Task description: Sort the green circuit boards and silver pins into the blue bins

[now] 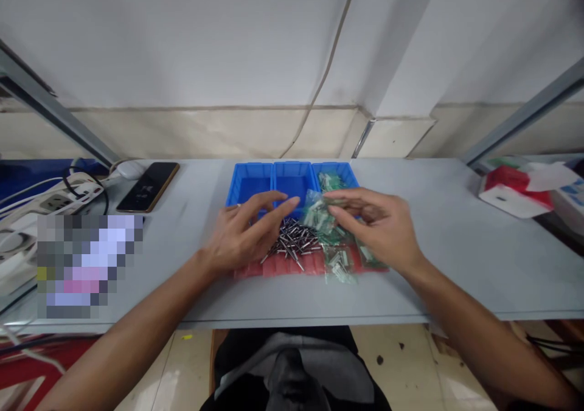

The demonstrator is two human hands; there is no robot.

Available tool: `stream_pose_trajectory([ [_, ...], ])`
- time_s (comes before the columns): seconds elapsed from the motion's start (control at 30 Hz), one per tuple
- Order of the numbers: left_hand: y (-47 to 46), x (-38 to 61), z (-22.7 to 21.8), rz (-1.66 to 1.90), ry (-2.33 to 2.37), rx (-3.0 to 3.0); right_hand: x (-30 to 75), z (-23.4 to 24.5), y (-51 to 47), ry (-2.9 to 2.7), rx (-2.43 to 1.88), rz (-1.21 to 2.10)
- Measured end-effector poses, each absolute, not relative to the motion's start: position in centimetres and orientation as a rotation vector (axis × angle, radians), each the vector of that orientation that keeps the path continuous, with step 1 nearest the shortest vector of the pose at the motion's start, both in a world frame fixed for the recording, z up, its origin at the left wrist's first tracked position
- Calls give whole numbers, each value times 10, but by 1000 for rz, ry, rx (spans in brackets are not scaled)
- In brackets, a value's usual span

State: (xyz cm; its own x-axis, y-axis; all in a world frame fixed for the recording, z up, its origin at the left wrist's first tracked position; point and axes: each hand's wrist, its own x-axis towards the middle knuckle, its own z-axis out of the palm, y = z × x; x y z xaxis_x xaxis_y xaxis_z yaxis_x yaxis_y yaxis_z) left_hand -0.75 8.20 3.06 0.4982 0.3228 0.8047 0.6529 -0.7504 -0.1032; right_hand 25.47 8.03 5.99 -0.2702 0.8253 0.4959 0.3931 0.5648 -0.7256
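Note:
A heap of short metal pins [292, 242] lies on a red mat [255, 270] at the middle of the grey table [424, 247]. My left hand [241, 231] hovers over the heap's left side, fingers spread, holding nothing. Small clear bags of green parts [319, 213] are piled to the right of the pins, with another bag [340, 265] near the mat's front. My right hand [374, 225] is bent over the bags, its fingertips close together at the top of the pile. Whether they pinch a bag is hidden. Behind both hands stands a blue plastic tray [274, 177] with several compartments.
A black phone [148, 186] and a white power strip [55, 201] with cables lie at the left, beside a pixelated patch [89, 265]. A red and white box [515, 192] sits at the far right. A wall rises behind the table.

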Motion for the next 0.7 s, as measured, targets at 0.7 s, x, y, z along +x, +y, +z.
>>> stream_pose_trajectory([
  [0.7, 76, 0, 28, -1480, -973, -2720, 240, 25, 80, -2085, -508, -64],
])
